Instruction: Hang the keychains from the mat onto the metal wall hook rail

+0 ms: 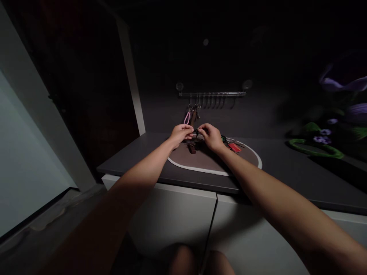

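Observation:
Both my arms reach forward over a dark counter (137, 152). My left hand (180, 134) and my right hand (210, 136) meet above an oval mat (218, 168) with a white rim, each pinched on a small dark keyring piece (196, 131) held between them. Under the hands lie a brown key fob (192, 148) and more keys with a red tag (234, 147). A hook rail (212, 94) is on the wall behind. A pink loop (187, 116) and another fob hang from its left hooks.
White cabinet doors (177, 217) sit under the counter. A white post (132, 80) stands left of the counter. Purple flowers and a green ring (315, 149) are at the far right. The scene is very dim.

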Available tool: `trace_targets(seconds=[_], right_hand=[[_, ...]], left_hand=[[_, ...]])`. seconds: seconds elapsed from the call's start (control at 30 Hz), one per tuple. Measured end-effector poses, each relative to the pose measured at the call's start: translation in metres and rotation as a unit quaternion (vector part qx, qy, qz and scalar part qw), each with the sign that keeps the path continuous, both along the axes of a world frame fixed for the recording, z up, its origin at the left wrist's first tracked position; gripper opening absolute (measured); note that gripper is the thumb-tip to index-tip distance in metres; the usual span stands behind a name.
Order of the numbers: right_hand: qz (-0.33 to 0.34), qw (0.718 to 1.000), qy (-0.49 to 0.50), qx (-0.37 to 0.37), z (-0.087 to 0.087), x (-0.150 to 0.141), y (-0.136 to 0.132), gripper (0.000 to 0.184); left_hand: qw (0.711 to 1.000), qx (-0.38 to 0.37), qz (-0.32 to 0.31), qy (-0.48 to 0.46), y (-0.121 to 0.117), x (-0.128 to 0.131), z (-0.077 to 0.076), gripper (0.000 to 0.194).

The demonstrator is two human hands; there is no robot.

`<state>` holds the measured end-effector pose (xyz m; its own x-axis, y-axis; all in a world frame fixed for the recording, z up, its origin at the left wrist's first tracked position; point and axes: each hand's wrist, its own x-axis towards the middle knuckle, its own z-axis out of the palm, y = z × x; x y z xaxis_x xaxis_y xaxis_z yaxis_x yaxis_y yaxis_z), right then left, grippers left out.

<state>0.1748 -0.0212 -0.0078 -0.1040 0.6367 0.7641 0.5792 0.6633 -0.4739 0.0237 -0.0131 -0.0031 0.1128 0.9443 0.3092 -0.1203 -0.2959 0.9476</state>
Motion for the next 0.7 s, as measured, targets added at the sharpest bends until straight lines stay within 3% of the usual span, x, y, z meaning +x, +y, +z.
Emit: trace_targets(seconds=[0.4,0.7], right_hand=[[-0.002,0.999,0.026,-0.029,0.0038,-0.0008,-0.0056,0.018],[0.094,0.984,0.127,-0.076,-0.0011,-0.0009,0.0038,0.027]], left_hand=[[0.989,0.124,-0.022,0.080,-0.0035,-0.0004,-0.0002,0.026],[0.997,0.077,-0.013,0.010,-0.0033,0.0011,0.0011,0.018]])
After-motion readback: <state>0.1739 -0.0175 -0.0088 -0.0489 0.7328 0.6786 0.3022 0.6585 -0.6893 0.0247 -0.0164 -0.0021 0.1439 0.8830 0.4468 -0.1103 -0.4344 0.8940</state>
